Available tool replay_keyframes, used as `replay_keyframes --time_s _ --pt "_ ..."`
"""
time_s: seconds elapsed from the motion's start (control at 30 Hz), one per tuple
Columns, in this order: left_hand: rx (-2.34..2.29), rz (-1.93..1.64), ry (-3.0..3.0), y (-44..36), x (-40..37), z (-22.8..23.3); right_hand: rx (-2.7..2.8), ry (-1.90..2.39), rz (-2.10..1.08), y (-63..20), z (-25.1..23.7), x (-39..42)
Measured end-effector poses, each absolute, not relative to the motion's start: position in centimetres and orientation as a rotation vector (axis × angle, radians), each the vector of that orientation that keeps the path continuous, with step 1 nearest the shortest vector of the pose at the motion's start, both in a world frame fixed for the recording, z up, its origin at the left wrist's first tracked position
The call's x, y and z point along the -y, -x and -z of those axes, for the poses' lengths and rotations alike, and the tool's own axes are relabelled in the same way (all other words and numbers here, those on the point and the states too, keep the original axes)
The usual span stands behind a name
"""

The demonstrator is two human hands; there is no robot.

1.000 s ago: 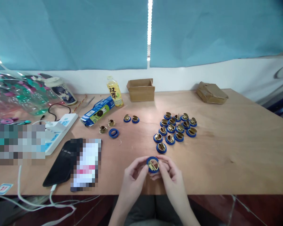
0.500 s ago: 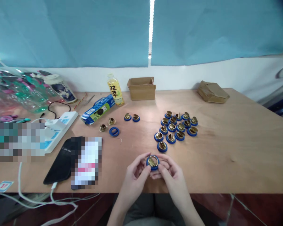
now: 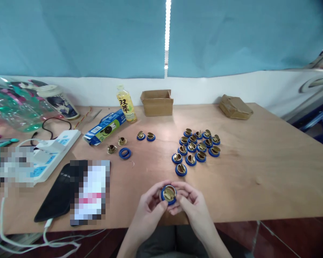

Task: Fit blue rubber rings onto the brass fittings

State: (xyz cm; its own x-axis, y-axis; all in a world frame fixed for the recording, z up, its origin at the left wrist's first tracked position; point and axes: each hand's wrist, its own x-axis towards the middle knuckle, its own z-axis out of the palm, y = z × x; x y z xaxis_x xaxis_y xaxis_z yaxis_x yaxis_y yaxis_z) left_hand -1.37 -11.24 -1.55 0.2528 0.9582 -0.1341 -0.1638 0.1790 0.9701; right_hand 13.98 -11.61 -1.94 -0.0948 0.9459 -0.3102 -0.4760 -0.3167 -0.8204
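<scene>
Close to the table's front edge, my left hand (image 3: 152,206) and my right hand (image 3: 187,201) both grip one round brass-coloured metal piece in a blue ring (image 3: 168,194). My thumbs press on its near side while the fingers curl around and beneath it. Beyond my hands lies a group of several similar ringed brass pieces (image 3: 191,147). Two more ringed pieces (image 3: 145,136) sit left of that group. Further left are two brass pieces without rings (image 3: 116,144), beside some loose blue rings (image 3: 125,153).
A blue carton (image 3: 104,128), a yellow drink bottle (image 3: 127,104) and an open cardboard box (image 3: 158,104) stand behind. A crumpled brown package (image 3: 235,107) lies back right. At left are a power strip (image 3: 57,152), a black phone (image 3: 57,193), cables and a printed cup (image 3: 60,102).
The camera view has shifted slightly, moving the table items left in the picture. Both hands still hold the ringed piece, whose brass part now appears turned and flatter inside the ring.
</scene>
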Motion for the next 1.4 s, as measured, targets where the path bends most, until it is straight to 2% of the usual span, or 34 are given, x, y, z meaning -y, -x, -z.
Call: replay_keyframes --time_s 0.2,0.4,0.6,1.07,1.4 --pt "-0.986 -0.977 -1.063 1.4 11.6 1.7 0.734 0.991 -1.632 -13.9 2.0 11.8" --pt "-0.956 -0.986 -1.061 1.5 11.6 2.0 0.962 0.928 -1.41 -13.8 1.8 12.7" --pt "-1.037 -0.947 -1.163 1.0 11.4 1.0 1.055 1.075 -1.225 -14.0 1.7 12.6" --pt "-1.099 -0.937 -1.185 0.6 12.2 1.4 0.911 1.157 -1.269 -13.4 2.0 13.0" --pt "-1.063 -1.133 -1.133 0.4 11.7 1.3 1.067 1.058 -1.174 -13.3 2.4 12.8"
